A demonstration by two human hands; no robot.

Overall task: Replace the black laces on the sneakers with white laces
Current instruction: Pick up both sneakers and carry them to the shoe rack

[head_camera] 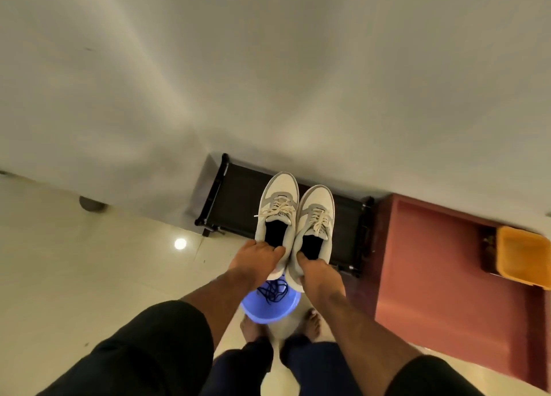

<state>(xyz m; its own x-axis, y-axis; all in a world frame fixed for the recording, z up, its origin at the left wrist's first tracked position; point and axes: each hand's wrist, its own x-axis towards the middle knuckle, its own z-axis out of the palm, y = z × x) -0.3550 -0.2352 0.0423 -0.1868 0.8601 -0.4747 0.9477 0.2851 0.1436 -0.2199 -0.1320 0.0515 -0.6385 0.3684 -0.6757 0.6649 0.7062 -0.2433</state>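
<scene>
Fingers [275, 251] of both hands grip white-laced sneakers' [278, 204] heels

The two sneakers [293, 216] are white with grey patches, and dark inside. Their laces [278, 211] are cream white. The loose laces [272, 291] in the bowl are black. The bowl [268, 313] is bright blue. The rack [238, 207] behind is black. The bin [523, 257] is yellow-orange. The cupboard [432, 261] is reddish brown. The floor [74, 276] is shiny cream. The sleeves [155, 345] are black.
</scene>
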